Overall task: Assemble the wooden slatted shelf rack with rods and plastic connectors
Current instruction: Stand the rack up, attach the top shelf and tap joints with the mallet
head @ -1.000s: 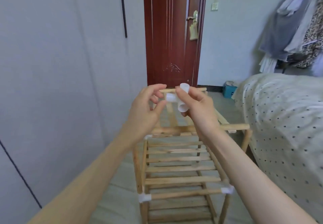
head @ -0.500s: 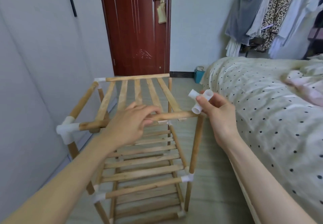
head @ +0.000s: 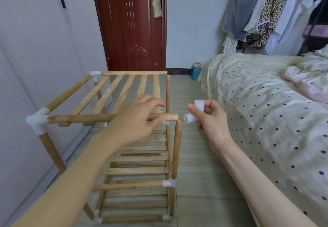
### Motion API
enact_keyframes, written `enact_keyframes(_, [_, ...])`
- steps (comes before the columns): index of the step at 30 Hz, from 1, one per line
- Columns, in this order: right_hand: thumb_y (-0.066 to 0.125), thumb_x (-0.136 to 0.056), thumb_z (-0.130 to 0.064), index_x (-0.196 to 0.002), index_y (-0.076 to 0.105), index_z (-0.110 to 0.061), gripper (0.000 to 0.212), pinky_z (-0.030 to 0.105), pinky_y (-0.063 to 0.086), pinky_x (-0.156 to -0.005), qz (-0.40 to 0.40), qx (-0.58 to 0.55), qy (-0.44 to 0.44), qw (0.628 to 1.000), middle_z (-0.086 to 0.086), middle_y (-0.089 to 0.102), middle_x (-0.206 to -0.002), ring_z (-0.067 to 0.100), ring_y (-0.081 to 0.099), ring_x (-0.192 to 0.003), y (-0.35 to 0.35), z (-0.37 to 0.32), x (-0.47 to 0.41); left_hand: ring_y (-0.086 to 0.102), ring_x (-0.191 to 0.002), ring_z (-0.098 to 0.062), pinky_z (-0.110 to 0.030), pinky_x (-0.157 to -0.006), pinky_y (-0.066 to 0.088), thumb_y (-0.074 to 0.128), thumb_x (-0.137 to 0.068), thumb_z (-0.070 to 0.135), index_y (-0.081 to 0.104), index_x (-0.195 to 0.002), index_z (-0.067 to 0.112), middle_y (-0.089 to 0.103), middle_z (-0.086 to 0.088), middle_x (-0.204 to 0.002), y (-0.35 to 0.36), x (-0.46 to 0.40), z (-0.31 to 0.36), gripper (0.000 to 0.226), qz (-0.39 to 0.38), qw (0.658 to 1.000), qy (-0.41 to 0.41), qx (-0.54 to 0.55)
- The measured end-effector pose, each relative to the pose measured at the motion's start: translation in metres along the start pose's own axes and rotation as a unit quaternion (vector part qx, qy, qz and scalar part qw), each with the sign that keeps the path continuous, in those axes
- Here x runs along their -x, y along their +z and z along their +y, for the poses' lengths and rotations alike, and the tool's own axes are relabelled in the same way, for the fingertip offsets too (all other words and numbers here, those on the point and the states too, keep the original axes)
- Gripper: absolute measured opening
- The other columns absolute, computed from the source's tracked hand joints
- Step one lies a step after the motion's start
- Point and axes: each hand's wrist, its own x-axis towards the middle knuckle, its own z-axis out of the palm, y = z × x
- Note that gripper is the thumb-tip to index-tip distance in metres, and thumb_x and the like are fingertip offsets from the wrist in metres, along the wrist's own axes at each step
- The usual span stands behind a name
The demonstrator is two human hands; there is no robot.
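The rack [head: 134,138] is pale, matt wood, its rods [head: 110,117] slightly rough and mottled. Its corner connectors [head: 36,120] are smooth white plastic, like the loose connector [head: 192,113] at 3 o'clock of it. The door [head: 131,22] is glossy red-brown wood; the bedspread [head: 257,106] is matt dotted cloth.

Right hand [head: 211,120] pinching white connector [head: 192,113] beside rod [head: 110,117] end
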Motion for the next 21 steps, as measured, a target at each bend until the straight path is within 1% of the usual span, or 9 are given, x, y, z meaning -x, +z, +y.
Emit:
enact_keyframes(2, [0.073,-0.08,-0.022,-0.087,0.056,-0.014,0.02,0.019,0.033,-0.036,-0.012,-0.002,-0.002,1.0,0.003,0.06,-0.078,0.006,0.041,-0.038,0.004,0.001,-0.001,0.034,-0.109,0.002,-0.02,-0.093,0.03,0.053,-0.091,0.035,0.048,-0.128,0.031,0.041,0.022,-0.113,0.012,-0.007,0.006,0.038,0.001,1.0,0.016,-0.004])
enact_keyframes(5, [0.07,-0.083,-0.019,-0.097,0.061,-0.007,0.021,0.02,0.039,-0.044,-0.04,-0.001,0.011,0.999,-0.003,0.055,-0.055,0.01,0.043,-0.041,0.006,0.004,-0.003,0.036,-0.105,-0.001,-0.02,-0.08,0.032,0.052,-0.091,0.04,0.052,-0.124,0.033,0.048,0.022,-0.108,0.023,-0.009,0.0,0.033,0.022,0.998,0.038,-0.052])
enact_keyframes(8, [0.062,-0.087,-0.009,-0.103,0.063,-0.003,0.016,0.02,0.043,-0.05,-0.07,-0.027,0.03,0.997,0.001,0.055,-0.06,0.011,0.046,-0.046,0.004,0.007,-0.007,0.033,-0.094,0.003,-0.015,-0.068,0.029,0.054,-0.089,0.041,0.056,-0.119,0.035,0.043,0.027,-0.096,0.025,-0.01,-0.007,0.031,0.031,0.997,0.05,-0.044])
enact_keyframes(11, [0.056,-0.088,-0.002,-0.1,0.066,-0.005,0.015,0.02,0.042,-0.052,-0.076,-0.025,0.019,0.997,0.004,0.055,-0.066,0.01,0.045,-0.049,0.003,0.006,-0.009,0.031,-0.09,0.005,-0.009,-0.066,0.027,0.054,-0.088,0.042,0.058,-0.116,0.035,0.044,0.027,-0.094,0.023,-0.011,-0.01,0.029,0.03,0.998,0.052,-0.037])
enact_keyframes(13, [0.059,-0.089,-0.011,-0.097,0.068,-0.01,0.012,0.02,0.039,-0.051,-0.063,-0.005,0.003,0.998,-0.004,0.052,-0.059,0.009,0.042,-0.048,0.003,0.006,-0.01,0.031,-0.088,0.005,-0.012,-0.065,0.028,0.055,-0.089,0.041,0.058,-0.114,0.035,0.047,0.026,-0.094,0.023,-0.012,-0.01,0.026,0.025,0.998,0.048,-0.029])
enact_keyframes(15, [0.06,-0.09,-0.022,-0.087,0.07,-0.016,0.012,0.017,0.037,-0.048,-0.046,0.013,-0.013,0.999,-0.013,0.048,-0.049,0.007,0.04,-0.045,0.004,0.006,-0.009,0.032,-0.088,0.004,-0.018,-0.067,0.03,0.056,-0.088,0.04,0.059,-0.112,0.035,0.05,0.024,-0.094,0.022,-0.013,-0.011,0.024,0.016,0.999,0.043,-0.02])
enact_keyframes(18, [0.055,-0.091,-0.036,-0.07,0.065,-0.021,0.028,0.014,0.035,-0.046,-0.017,0.083,-0.046,0.995,-0.015,0.043,-0.044,0.006,0.038,-0.043,0.006,0.008,-0.006,0.034,-0.087,0.003,-0.02,-0.068,0.029,0.058,-0.088,0.038,0.06,-0.108,0.035,0.051,0.023,-0.092,0.022,-0.014,-0.01,0.021,0.012,0.999,0.039,-0.011])
enact_keyframes(19, [0.055,-0.09,-0.039,-0.072,0.066,-0.02,0.029,0.015,0.035,-0.048,-0.009,0.106,-0.057,0.993,-0.015,0.044,-0.045,0.006,0.039,-0.046,0.006,0.009,-0.006,0.034,-0.087,0.002,-0.02,-0.067,0.029,0.058,-0.088,0.038,0.06,-0.108,0.035,0.052,0.022,-0.092,0.022,-0.014,-0.01,0.02,0.013,0.999,0.04,-0.012])
enact_keyframes(21, [0.055,-0.088,-0.044,-0.085,0.068,-0.02,0.028,0.02,0.036,-0.052,0.0,0.117,-0.063,0.991,-0.016,0.048,-0.051,0.005,0.041,-0.05,0.006,0.009,-0.005,0.035,-0.088,0.001,-0.02,-0.068,0.03,0.058,-0.088,0.039,0.06,-0.109,0.034,0.053,0.021,-0.093,0.023,-0.014,-0.009,0.022,0.015,0.999,0.041,-0.017])
